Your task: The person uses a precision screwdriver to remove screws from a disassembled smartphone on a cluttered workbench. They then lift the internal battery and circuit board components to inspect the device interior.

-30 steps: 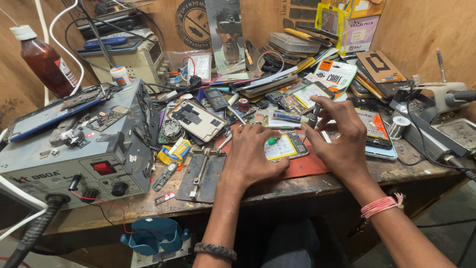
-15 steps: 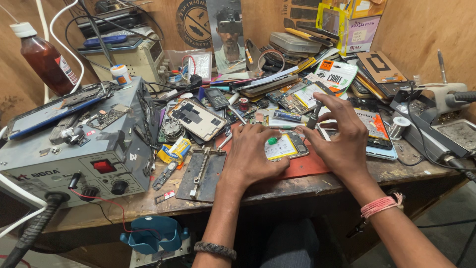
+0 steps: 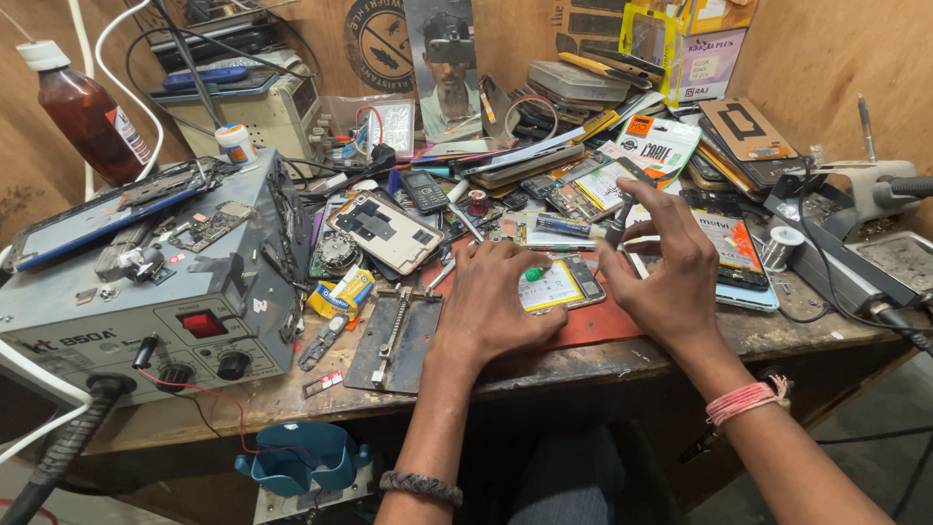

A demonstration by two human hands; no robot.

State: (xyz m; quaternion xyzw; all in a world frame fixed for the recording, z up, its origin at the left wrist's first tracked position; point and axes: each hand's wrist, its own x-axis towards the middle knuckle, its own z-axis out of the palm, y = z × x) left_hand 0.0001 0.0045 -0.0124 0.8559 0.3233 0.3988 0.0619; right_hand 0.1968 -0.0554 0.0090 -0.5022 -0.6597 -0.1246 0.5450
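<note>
Steadying an opened phone [image 3: 562, 284] on the red mat [image 3: 593, 326] at the middle of the counter [image 3: 292, 394], the left hand [image 3: 496, 301] lies flat beside it, palm down, fingers [image 3: 486, 261] loosely spread and grasping nothing; its fingertips rest at the phone's 9 o'clock edge. The right hand [image 3: 666, 267] sits at the phone's 3 o'clock, fingers curled around a thin silver tool [image 3: 618, 222], probably a small screwdriver or tweezers, held upright above the phone's 1 o'clock corner. Whether the tip touches the phone cannot be told.

The phone lies with its back cover off, a yellowish battery [image 3: 550, 288] and the board at one end showing, and a small green piece [image 3: 533, 274] sits on it near the left fingertips. Judging by that, the opening step looks done, while the inner work seems in progress: the battery is in place, no cover is fitted, and nothing suggests reassembly.

At 9 o'clock from the hands lies a dark metal holding jig [image 3: 394, 340]; farther out at 9 o'clock stands a grey rework station [image 3: 146, 292]. Toward 11 o'clock another phone back [image 3: 387, 231] lies among loose parts, and at 3 o'clock a solder spool [image 3: 780, 243] stands near a stand.
</note>
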